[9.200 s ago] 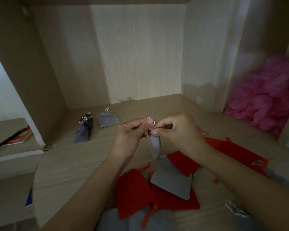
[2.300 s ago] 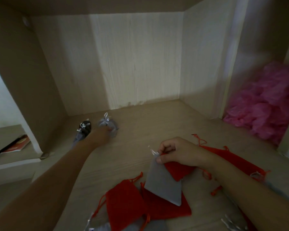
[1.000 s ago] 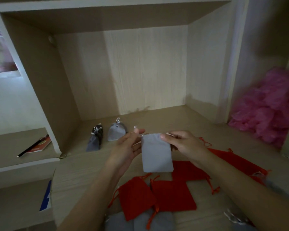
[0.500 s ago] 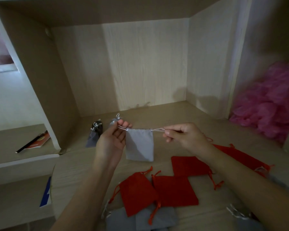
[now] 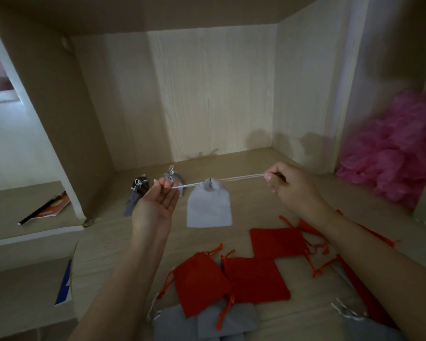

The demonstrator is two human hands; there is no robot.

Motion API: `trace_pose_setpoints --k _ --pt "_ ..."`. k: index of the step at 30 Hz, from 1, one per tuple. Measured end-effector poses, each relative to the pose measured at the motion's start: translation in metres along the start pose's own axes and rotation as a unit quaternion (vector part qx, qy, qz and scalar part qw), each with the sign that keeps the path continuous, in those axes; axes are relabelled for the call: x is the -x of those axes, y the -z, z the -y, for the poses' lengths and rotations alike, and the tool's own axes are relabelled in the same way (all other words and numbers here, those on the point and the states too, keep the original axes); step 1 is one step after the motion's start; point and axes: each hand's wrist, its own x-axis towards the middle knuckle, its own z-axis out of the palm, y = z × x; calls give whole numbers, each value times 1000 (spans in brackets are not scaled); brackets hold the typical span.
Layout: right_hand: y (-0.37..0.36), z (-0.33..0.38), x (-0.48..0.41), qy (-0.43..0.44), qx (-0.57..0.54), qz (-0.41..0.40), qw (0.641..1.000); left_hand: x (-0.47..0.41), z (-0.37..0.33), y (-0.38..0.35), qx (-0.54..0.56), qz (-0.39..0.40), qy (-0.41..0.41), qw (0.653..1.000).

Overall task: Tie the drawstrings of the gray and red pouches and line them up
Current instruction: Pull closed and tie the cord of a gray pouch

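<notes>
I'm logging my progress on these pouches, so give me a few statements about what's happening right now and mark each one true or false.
1. The left hand and right hand pinch the drawstrings of a gray pouch and hold them pulled out to either side. True.
2. The red pouches are tied and lined up at the back. False: the red pouches lie flat with loose strings, near the person.
3. Behind the left hand, a tied pouch and a darker tied pouch sit side by side. True.
4. A pink heap fills the left compartment. False: the pink heap is on the right.
</notes>
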Motion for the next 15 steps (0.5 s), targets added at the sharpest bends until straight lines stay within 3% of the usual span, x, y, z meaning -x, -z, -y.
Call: trace_pose_setpoints --k 3,7,11,15 --pt "-2 1 -2 -5 -24 -8 1000 -2 3 1 16 -10 20 1000" --pt "-7 12 -1 -33 -149 0 988 -3 1 2 22 16 32 999" --pt "-2 27 1 26 -206 -14 978 7 5 -7 -79 68 19 994" --pt "-6 51 9 74 -211 17 974 23 14 -17 -219 138 17 966"
